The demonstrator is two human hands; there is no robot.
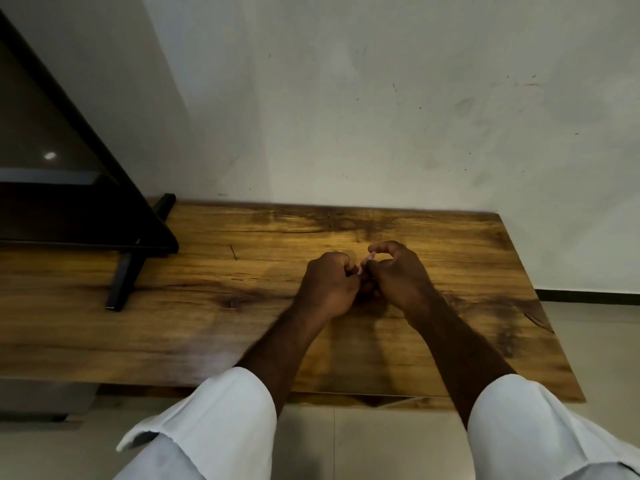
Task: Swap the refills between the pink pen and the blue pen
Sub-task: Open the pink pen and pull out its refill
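Both my hands meet over the middle of the wooden table (242,323). My left hand (329,285) and my right hand (398,275) are curled together around a pink pen (366,263). Only a short pink stretch of it shows between my fingers, slanting up toward my right thumb. The rest of the pen is hidden inside my grip. I see no blue pen and no loose refill anywhere in view.
A black monitor (69,188) on a black angled stand (123,282) occupies the table's left rear. A pale wall (381,116) rises right behind the table. The table's right edge drops to a tiled floor (595,341). White sleeves cover my forearms near the bottom.
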